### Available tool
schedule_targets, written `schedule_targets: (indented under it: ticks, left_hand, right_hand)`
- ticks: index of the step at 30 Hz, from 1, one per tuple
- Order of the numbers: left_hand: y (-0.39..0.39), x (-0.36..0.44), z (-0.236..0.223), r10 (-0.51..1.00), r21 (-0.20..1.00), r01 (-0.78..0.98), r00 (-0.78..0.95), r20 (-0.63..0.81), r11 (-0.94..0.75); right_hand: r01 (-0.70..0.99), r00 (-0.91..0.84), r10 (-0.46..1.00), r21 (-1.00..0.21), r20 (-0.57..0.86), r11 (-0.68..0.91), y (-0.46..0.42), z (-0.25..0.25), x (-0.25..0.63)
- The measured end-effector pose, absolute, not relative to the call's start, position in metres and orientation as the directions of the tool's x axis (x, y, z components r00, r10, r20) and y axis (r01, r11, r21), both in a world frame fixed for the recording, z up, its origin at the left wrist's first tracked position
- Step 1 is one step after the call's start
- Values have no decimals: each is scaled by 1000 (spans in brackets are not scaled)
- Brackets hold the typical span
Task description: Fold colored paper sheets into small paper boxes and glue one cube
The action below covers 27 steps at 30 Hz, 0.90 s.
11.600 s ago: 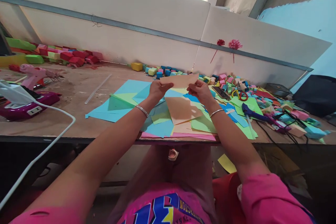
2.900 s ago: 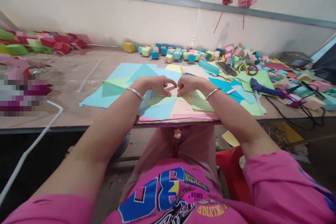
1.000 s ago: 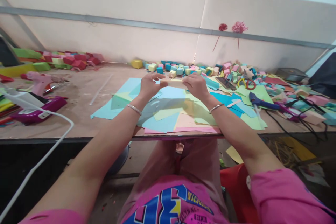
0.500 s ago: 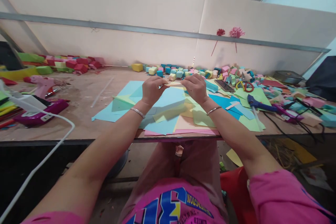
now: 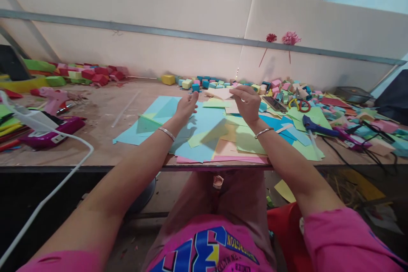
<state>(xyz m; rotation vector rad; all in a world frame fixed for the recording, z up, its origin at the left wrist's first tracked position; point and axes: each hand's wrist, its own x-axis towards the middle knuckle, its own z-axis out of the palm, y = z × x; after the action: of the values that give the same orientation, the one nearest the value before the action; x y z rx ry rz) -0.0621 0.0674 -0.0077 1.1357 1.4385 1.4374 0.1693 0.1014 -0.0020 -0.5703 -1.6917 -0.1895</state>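
My right hand (image 5: 248, 103) pinches the right end of a small pale peach piece of paper (image 5: 219, 93), held above the worktable. To its left, my left hand (image 5: 186, 106) is apart from that paper, thumb raised and fingers loosely bent, with nothing in it. Beneath both hands lie a large light blue sheet (image 5: 204, 123), pale green sheets (image 5: 250, 139) and peach and pink sheets (image 5: 225, 148), overlapping each other near the table's front edge.
Small folded paper blocks (image 5: 210, 83) line the wall, with red and pink ones (image 5: 100, 78) at left. A pink glue gun (image 5: 52, 100) stands left; a blue glue gun (image 5: 318, 126) with cables lies right. Scissors (image 5: 299, 105) and a phone (image 5: 274, 104) are behind it.
My left hand has let go of the peach paper and moved slightly down. The right hand keeps its end, and the paper now shows its flat face.
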Motion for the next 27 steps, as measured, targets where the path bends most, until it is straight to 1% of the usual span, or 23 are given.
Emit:
schedule_targets:
  ticks: [1,3,4,5,7,9,11,13,16,20,22,24,26,27]
  left_hand:
    - [66,-61,-6,980,1000,3,-196,26,-25]
    - [63,-59,-3,999,989,-144,51,-17,25]
    - [62,-58,-3,989,978,-205,147,-3,34]
    - [61,-59,-3,980,969,-246,196,32,18]
    - [61,-61,-6,980,960,-271,165,113,-65]
    - [63,-64,-10,984,954,-276,95,149,-118]
    - [66,-67,-13,985,948,-283,54,165,-144]
    - [68,-69,-15,983,943,-287,29,182,-166]
    - [69,-69,-16,981,940,-287,19,195,-182]
    - [68,-67,-14,980,941,-283,18,198,-185]
    - [67,-66,-13,980,943,-275,20,199,-186]
    - [67,-66,-13,979,946,-263,18,203,-192]
    - [67,-65,-13,978,949,-245,12,207,-198]
    - [66,-65,-14,978,952,-234,10,208,-200]
  right_hand:
    - [436,-131,245,-166,961,884,96,-1,165]
    - [390,-199,241,-149,950,909,88,-2,158]
    - [379,-235,248,-146,940,914,86,-3,156]
    - [373,-264,252,-142,931,917,86,-4,154]
    - [391,-281,266,-143,922,909,88,-7,152]
    - [446,-230,319,-192,919,874,94,-10,153]
    - [512,-159,448,-314,880,800,101,-11,156]
    - [556,-107,599,-452,793,697,107,-11,161]
    - [562,-90,719,-560,690,608,113,-12,165]
    - [472,-178,761,-625,623,622,114,-15,162]
    - [423,-224,754,-636,617,646,111,-16,159]
    - [302,-291,745,-681,601,667,106,-15,156]
    - [150,-380,743,-756,551,637,100,-12,154]
    - [103,-422,739,-782,526,615,97,-11,154]
